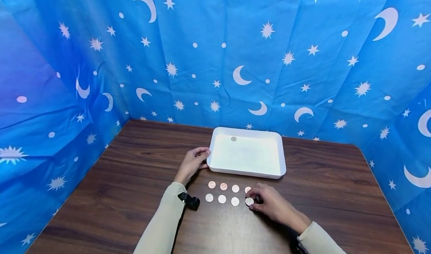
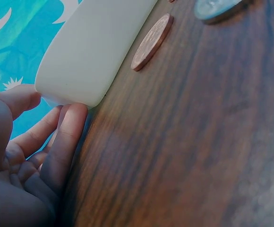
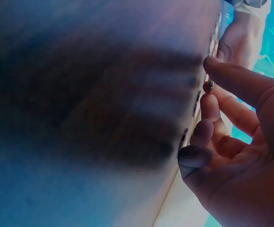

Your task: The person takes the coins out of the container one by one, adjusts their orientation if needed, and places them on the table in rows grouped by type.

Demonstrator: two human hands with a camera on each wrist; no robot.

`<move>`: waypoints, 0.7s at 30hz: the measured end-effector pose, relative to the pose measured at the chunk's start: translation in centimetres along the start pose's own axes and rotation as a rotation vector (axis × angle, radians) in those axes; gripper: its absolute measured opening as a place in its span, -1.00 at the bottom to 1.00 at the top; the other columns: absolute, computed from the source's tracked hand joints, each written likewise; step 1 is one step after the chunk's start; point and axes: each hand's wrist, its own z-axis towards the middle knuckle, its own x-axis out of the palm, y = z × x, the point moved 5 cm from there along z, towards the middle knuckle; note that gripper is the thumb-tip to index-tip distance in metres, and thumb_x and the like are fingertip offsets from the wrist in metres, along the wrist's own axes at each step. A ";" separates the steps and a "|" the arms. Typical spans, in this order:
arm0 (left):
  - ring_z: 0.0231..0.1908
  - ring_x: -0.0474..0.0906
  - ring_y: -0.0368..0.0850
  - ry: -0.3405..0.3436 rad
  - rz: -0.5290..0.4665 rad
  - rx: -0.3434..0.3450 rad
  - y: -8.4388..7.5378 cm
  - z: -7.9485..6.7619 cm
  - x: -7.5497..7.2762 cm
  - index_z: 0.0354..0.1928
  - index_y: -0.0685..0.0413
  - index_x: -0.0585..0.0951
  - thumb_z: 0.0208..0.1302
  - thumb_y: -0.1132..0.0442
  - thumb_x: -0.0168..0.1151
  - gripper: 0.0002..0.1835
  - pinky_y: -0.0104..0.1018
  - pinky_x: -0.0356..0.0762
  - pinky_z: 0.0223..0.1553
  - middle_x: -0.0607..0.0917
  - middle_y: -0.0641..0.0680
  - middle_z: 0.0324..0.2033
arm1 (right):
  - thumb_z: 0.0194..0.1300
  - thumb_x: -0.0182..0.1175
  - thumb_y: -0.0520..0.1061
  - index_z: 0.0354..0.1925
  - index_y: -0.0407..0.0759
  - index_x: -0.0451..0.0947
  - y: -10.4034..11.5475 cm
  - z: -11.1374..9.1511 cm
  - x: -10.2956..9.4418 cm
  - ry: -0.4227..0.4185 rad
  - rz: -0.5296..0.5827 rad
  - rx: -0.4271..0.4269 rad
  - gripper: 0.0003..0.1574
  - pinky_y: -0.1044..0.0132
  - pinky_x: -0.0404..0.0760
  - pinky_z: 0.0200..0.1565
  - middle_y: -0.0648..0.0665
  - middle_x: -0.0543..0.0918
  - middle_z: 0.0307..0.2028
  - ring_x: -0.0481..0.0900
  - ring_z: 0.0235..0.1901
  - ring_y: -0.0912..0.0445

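Note:
My left hand (image 1: 192, 164) holds the left end of a white tray (image 1: 281, 160), thumb at the rim and fingers against its side in the left wrist view. My right hand (image 1: 269, 201) is at the right end of two rows of coins, pinching a silver coin (image 1: 249, 201) between thumb and fingertip. In the right wrist view that coin (image 3: 211, 85) shows edge-on by the fingertips. A copper coin (image 1: 248, 189) behind it is partly covered by the fingers. Inside the tray, near its back rim, lies one silver coin (image 1: 234, 138).
Several copper coins form the back row, such as the leftmost copper coin (image 1: 211, 184). Silver coins, including one at the left end (image 1: 209, 198), make up the front row. Brown wood-grain table (image 1: 134, 194) lies under everything. Blue cloth (image 1: 208, 67) with moons and stars hangs around it.

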 end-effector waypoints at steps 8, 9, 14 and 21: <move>-0.08 0.64 -0.10 -0.001 0.009 0.009 -0.1 -0.2 0.0 0.28 0.25 0.61 0.55 0.18 0.26 -0.60 -0.41 0.75 -0.20 0.67 0.26 0.10 | 0.16 0.54 -0.24 -0.12 -0.12 0.76 0.2 0.0 0.3 -0.007 -0.054 0.003 -0.71 0.28 0.55 -0.20 0.11 0.61 -0.29 0.50 -0.26 0.22; -0.08 0.64 -0.11 -0.001 0.010 0.009 -0.1 -0.2 0.0 0.29 0.25 0.61 0.55 0.18 0.26 -0.60 -0.41 0.75 -0.21 0.67 0.26 0.10 | 0.16 0.54 -0.24 -0.12 -0.12 0.76 0.2 0.0 0.3 -0.008 -0.053 0.005 -0.71 0.28 0.56 -0.19 0.11 0.61 -0.29 0.51 -0.26 0.22; -0.10 0.64 -0.12 -0.003 0.008 0.008 -0.1 -0.2 -0.1 0.29 0.26 0.61 0.55 0.19 0.25 -0.60 -0.42 0.75 -0.23 0.67 0.27 0.11 | 0.17 0.55 -0.22 -0.13 -0.10 0.75 0.3 0.0 0.2 -0.006 -0.039 0.015 -0.72 0.27 0.60 -0.16 0.10 0.63 -0.28 0.55 -0.24 0.22; -0.08 0.64 -0.10 0.007 0.006 0.004 0.0 -0.1 -0.1 0.30 0.28 0.60 0.56 0.20 0.25 -0.59 -0.43 0.75 -0.23 0.66 0.28 0.11 | 0.24 0.52 -0.23 -0.15 -0.14 0.75 0.5 0.6 -0.6 -0.026 -0.004 0.023 -0.80 0.34 0.57 -0.26 0.08 0.63 -0.33 0.54 -0.31 0.22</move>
